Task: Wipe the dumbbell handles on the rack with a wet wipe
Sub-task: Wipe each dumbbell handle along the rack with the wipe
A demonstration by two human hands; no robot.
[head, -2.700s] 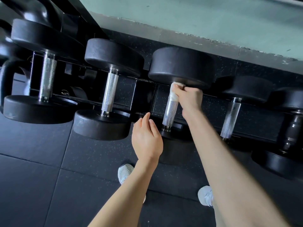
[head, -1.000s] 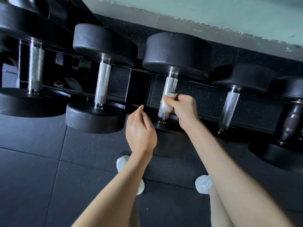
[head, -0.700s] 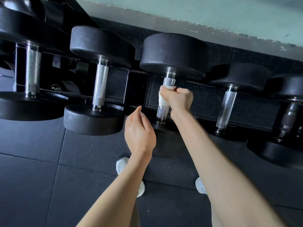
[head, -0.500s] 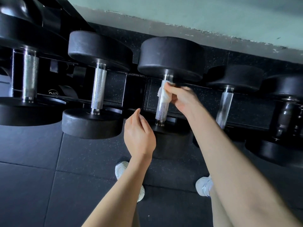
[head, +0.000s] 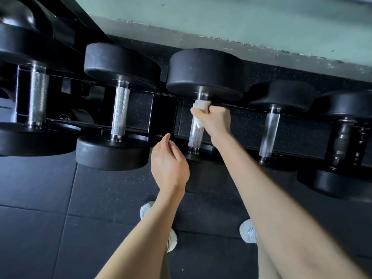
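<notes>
Our right hand (head: pixel 217 120) was curled in a fist round the crumpled white wet wipe (head: pixel 201 107). It pressed the wipe to the knurled silver steel handle (head: pixel 194 136) just below the big round black rubber dumbbell head (head: pixel 205 73), with the dumbbell lying across the black metal rack (head: pixel 163 116). Our left hand (head: pixel 169 164) hung below and left of that head, fingers loosely bent, holding nothing.

We judged the wipe soft, limp and light, best wrapped round the bar and squeezed. The knurling would likely drag at it, and the heavy dumbbell should stay put unbraced.

Half a second earlier our right fingers had only pinched the wipe loosely against the bar. Now they had closed fully round both, still close under the head.
</notes>
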